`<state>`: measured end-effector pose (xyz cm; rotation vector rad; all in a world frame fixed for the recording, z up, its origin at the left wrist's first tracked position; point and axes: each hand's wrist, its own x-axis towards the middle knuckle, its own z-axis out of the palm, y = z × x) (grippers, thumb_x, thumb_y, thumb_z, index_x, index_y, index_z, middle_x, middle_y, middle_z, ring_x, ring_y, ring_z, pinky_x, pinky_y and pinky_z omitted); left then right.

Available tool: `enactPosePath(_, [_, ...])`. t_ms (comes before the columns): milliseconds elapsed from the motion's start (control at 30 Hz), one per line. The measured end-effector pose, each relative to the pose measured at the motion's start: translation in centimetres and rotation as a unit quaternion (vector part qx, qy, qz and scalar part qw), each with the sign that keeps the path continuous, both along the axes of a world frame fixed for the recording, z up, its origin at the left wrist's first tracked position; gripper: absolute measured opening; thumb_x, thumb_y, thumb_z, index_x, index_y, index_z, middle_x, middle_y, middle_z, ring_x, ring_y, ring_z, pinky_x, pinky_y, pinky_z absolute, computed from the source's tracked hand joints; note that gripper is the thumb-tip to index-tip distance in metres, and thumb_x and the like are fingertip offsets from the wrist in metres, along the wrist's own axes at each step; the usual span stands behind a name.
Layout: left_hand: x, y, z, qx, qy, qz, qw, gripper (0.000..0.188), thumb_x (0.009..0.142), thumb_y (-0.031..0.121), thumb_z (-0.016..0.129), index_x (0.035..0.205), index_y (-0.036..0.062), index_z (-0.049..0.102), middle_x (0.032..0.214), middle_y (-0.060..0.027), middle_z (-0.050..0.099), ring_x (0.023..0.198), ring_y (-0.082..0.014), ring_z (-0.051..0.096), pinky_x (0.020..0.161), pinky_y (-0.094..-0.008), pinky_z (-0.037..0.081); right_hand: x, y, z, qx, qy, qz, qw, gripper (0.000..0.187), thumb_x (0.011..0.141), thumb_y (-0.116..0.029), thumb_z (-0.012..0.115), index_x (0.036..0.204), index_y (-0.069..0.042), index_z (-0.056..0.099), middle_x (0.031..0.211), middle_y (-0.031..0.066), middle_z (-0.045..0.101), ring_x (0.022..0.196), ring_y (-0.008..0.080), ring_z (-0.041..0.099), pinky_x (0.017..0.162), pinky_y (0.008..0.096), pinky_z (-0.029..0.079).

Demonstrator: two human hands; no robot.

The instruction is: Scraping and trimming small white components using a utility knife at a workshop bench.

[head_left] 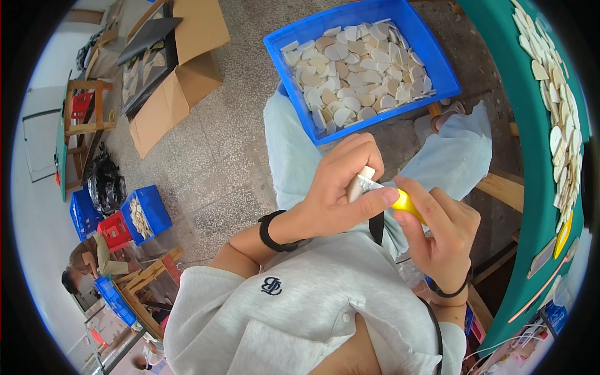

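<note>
My left hand (340, 181) grips a small white flat piece (354, 189) in front of my shirt, above my lap. Its thumb reaches across to the yellow handle. Closed around that handle, my right hand (440, 228) holds a yellow-handled knife (408, 204). The knife's short metal blade points left and lies against or right beside the white piece; actual contact cannot be made out. Beyond my hands, a blue plastic bin (375, 124) rests around my knees, filled with many similar white and cream rounded pieces (350, 69).
To the right, a green-topped table (522, 187) carries a long heap of white pieces (558, 125), another yellow-handled tool (564, 236) and a grey flat block (541, 257). An open cardboard box (162, 115) stands far left. Blue bins (153, 209) and a seated person (94, 256) are at left.
</note>
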<state>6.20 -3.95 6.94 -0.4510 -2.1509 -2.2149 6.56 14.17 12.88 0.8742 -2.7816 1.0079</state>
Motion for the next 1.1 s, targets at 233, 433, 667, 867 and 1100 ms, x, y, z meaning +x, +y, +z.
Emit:
enactPosePath(233, [0.02, 0.01, -0.13, -0.007, 0.004, -0.008, 1.000, 0.036, 0.081, 0.033, 0.066, 0.071, 0.0058, 0.044, 0.068, -0.0047, 0.038, 0.062, -0.0189, 0.035, 0.057, -0.0303, 0.029, -0.04, 0.21, 0.05, 0.007, 0.008, 0.003, 1.000, 0.036, 0.073, -0.023, 0.073, 0.104, -0.008, 0.065, 0.057, 0.0010, 0.046, 0.042, 0.0151, 0.043, 0.040, 0.0282, 0.033])
enactPosePath(433, [0.06, 0.15, -0.07, -0.008, -0.003, -0.008, 1.000, 0.037, 0.082, 0.034, 0.065, 0.072, 0.0055, 0.044, 0.068, -0.0052, 0.038, 0.062, -0.0197, 0.035, 0.057, -0.0308, 0.029, -0.16, 0.40, 0.06, 0.010, 0.011, 0.011, 1.000, 0.035, 0.073, -0.022, 0.073, 0.104, -0.007, 0.065, 0.056, 0.0010, 0.044, 0.041, 0.0148, 0.042, 0.039, 0.0279, 0.033])
enactPosePath(667, [0.16, -0.15, -0.34, -0.036, 0.021, -0.008, 0.999, 0.036, 0.083, 0.034, 0.064, 0.072, 0.0045, 0.046, 0.067, -0.0060, 0.039, 0.061, -0.0207, 0.036, 0.056, -0.0313, 0.029, -0.25, 0.53, 0.40, 0.036, 0.017, 0.022, 0.999, 0.035, 0.074, -0.022, 0.073, 0.103, -0.007, 0.065, 0.055, 0.0008, 0.042, 0.041, 0.0142, 0.042, 0.039, 0.0277, 0.032])
enactPosePath(867, [0.16, -0.27, -0.43, -0.044, 0.033, -0.006, 0.998, 0.034, 0.083, 0.031, 0.063, 0.071, 0.0041, 0.047, 0.065, -0.0062, 0.039, 0.060, -0.0208, 0.036, 0.055, -0.0315, 0.029, -0.33, 0.53, 0.32, 0.039, 0.027, 0.026, 0.999, 0.034, 0.074, -0.022, 0.073, 0.103, -0.006, 0.065, 0.056, 0.0007, 0.042, 0.041, 0.0138, 0.042, 0.039, 0.0273, 0.032])
enactPosePath(1100, [0.06, -0.17, -0.40, -0.031, -0.013, 0.001, 0.999, 0.035, 0.084, 0.031, 0.063, 0.070, 0.0031, 0.048, 0.063, -0.0067, 0.039, 0.059, -0.0199, 0.036, 0.055, -0.0312, 0.029, -0.33, 0.29, -0.37, 0.057, 0.065, 0.008, 0.996, 0.034, 0.074, -0.023, 0.073, 0.103, -0.006, 0.065, 0.056, 0.0005, 0.042, 0.041, 0.0130, 0.041, 0.038, 0.0270, 0.031])
